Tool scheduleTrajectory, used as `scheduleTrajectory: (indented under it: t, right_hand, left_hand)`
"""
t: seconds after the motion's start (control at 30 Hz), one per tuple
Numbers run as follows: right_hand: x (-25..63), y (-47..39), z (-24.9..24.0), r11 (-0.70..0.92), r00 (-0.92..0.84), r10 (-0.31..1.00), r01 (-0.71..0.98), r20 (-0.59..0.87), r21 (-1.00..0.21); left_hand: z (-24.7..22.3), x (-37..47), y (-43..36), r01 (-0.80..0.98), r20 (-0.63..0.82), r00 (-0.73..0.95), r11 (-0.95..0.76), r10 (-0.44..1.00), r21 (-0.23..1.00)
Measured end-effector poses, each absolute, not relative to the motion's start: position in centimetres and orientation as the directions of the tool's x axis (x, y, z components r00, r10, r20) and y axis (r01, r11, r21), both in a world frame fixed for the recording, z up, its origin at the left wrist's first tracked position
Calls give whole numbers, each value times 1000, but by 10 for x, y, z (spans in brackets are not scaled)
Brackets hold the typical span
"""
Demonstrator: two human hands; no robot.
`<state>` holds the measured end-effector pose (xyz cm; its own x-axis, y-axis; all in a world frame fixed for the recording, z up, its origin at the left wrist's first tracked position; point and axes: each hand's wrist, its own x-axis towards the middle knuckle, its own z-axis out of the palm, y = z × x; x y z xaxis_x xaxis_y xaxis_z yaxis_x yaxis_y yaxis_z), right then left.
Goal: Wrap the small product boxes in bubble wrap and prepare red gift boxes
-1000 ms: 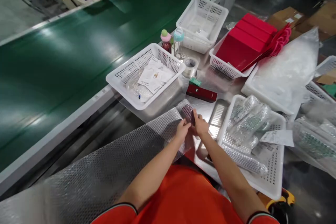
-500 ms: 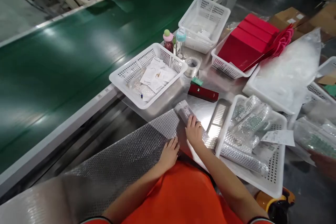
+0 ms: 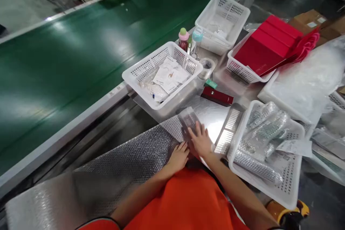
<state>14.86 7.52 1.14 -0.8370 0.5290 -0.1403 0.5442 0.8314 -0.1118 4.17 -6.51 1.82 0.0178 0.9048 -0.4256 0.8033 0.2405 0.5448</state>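
Note:
A long sheet of bubble wrap (image 3: pixel 134 154) stretches from the lower left to the metal table in front of me. At its right end the wrap is folded into a narrow clear strip (image 3: pixel 189 115); whether something lies inside I cannot make out. My right hand (image 3: pixel 201 142) rests palm down on this folded end, fingers spread. Close beside it, my left hand (image 3: pixel 179 157) has its fingers together and curled on the edge of the bubble wrap. Beyond the right hand lie a dark red box (image 3: pixel 217 96) and a small green box (image 3: pixel 210 84).
A white basket with papers (image 3: pixel 129 77) stands ahead, near a tape roll (image 3: pixel 207 65) and two bottles (image 3: pixel 197 35). To the right, another white basket (image 3: pixel 292 190) holds bubble-wrapped items. Red bags (image 3: pixel 269 46) fill a basket behind. A green conveyor belt (image 3: pixel 81 64) runs along the left.
My right hand has gone from gripping the wrapped end to lying spread over it, and that end now looks flatter. My left hand stays beside it. The camera view has shifted slightly.

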Motion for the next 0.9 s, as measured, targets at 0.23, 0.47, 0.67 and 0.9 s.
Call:
scheduleTrajectory:
  t: [0.23, 0.47, 0.67, 0.9]
  right_hand:
    - [121, 5, 2, 798, -812, 579, 584, -80, -150]
    - [127, 46, 27, 692, -691, 690, 717, -218, -82]
    - [128, 50, 35, 736, -733, 616, 666, -288, -119]
    - [140, 75, 37, 701, -725, 566, 674, -392, -234]
  left_hand:
    - [14, 18, -103, 740, -414, -217, 426, 884, 521]
    - [-10, 17, -90, 710, -225, -371, 431, 901, 557]
    - [-18, 28, -72, 689, -269, -380, 465, 885, 556]
    - [-8, 33, -71, 851, -235, -276, 350, 932, 392]
